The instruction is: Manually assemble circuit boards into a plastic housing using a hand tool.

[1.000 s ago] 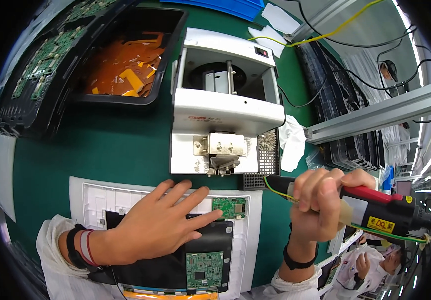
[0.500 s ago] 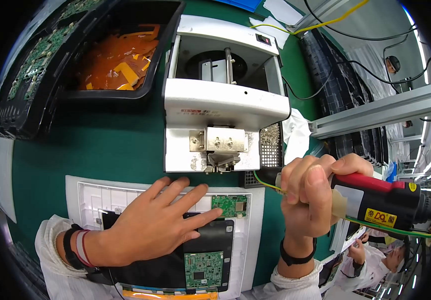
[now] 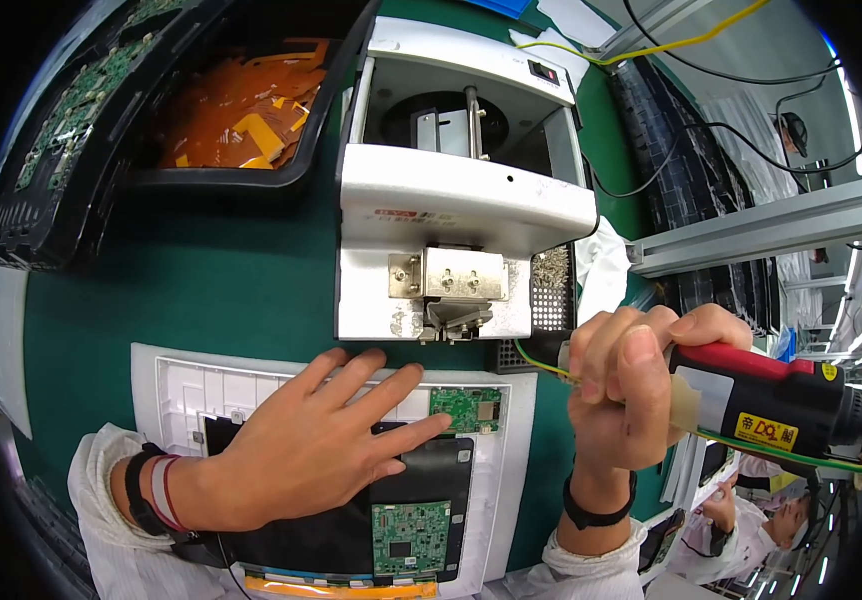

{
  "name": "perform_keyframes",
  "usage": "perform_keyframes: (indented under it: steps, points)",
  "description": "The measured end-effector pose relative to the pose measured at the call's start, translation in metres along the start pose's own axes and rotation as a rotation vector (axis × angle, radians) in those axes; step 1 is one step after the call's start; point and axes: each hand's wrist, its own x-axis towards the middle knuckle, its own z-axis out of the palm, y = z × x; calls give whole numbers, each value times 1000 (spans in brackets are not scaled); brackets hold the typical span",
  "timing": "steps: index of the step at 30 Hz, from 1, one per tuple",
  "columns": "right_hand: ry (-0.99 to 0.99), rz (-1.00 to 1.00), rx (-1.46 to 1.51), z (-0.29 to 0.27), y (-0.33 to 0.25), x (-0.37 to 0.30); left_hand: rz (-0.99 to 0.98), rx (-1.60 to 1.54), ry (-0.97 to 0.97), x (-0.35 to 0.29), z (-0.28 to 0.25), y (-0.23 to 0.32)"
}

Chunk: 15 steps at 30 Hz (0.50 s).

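My left hand (image 3: 316,445) lies flat, fingers spread, on a white panel (image 3: 176,385) that carries a black sheet and green circuit boards. Its fingertips reach a small green board (image 3: 466,408) at the panel's upper right. A second green board (image 3: 411,535) sits lower on the black sheet. My right hand (image 3: 631,390) grips a red and black electric screwdriver (image 3: 771,400) held sideways, its tip end close to the small black tray of screws (image 3: 551,300). A yellow-green cable runs along the tool.
A white screw-feeder machine (image 3: 466,200) stands on the green mat (image 3: 201,290) just beyond the panel. A black bin of orange flex strips (image 3: 241,100) and trays of green boards (image 3: 61,130) sit at the back left. Another person (image 3: 741,520) is at the lower right.
My right hand has carried the screwdriver left and slightly up, toward the screw tray. My left hand stays flat on the panel. The view has shifted closer to the machine.
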Motion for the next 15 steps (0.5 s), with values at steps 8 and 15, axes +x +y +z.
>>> perform_keyframes:
  steps: [8, 15]
  points:
    - [10, 6, 7, 2, 0, 0, -1, 2, -5, -1, 1, -1]
    - [17, 15, -6, 2, -3, 0, -2, 5, -4, -1, 2, -1]
